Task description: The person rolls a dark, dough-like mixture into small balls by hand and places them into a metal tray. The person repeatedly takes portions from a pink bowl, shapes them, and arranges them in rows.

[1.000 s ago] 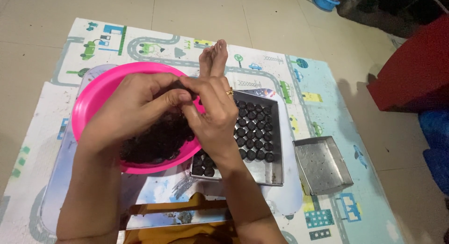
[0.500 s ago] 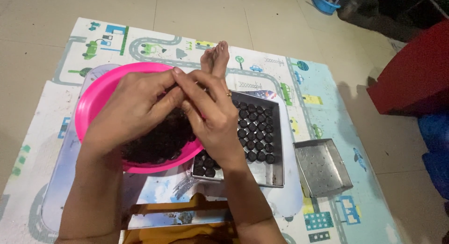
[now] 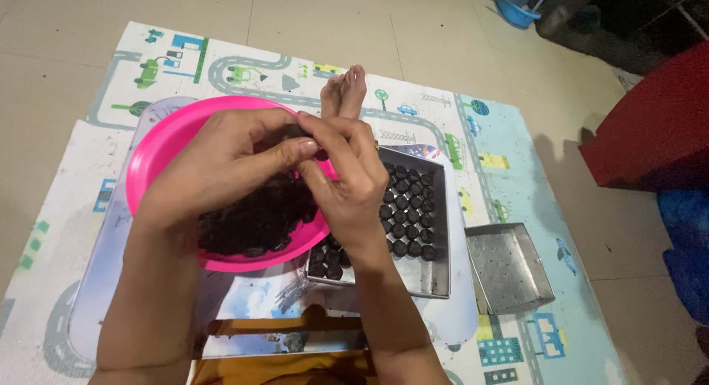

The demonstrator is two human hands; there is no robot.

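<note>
Both my hands meet over a pink bowl point(image 3: 159, 145) that holds a heap of dark pieces point(image 3: 255, 219). My left hand point(image 3: 229, 160) and my right hand point(image 3: 343, 178) pinch together on one small dark piece at their fingertips, mostly hidden by the fingers. Right of the bowl sits a metal tray point(image 3: 436, 282) filled with rows of small dark round pieces point(image 3: 406, 215); my right wrist covers its near-left corner.
A second, empty metal tray point(image 3: 509, 267) lies to the right on the road-print play mat point(image 3: 81, 200). My bare feet point(image 3: 346, 93) rest beyond the bowl. A red object point(image 3: 657, 126) stands at the far right, and a wooden piece point(image 3: 281, 330) sits near me.
Both hands have stayed over the bowl, working their fingertips together; the view has shifted slightly. Bowl and trays have not moved.
</note>
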